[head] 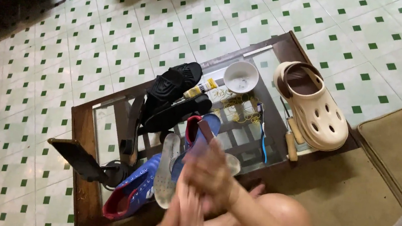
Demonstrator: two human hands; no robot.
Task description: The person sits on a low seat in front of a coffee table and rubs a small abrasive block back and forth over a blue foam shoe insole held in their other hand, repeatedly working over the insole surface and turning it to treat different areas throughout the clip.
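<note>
Nearby, beige clog (317, 110), white bowl (240, 76), black sandals (173, 92), blurred hands (203, 188) over blue shoe (136, 188)

A blue sports shoe (197, 136) with a red lining stands tilted at the near edge of the glass-topped table (90, 131), toe pointing away, blurred where the hands cover its middle. A pale grey insole (167, 169) lies just beside it on the left, lengthwise, its heel reaching past the near edge. The second blue shoe (132, 189), also red-lined, lies on its side near the table's near left corner, its opening turned outward toward the floor.
</note>
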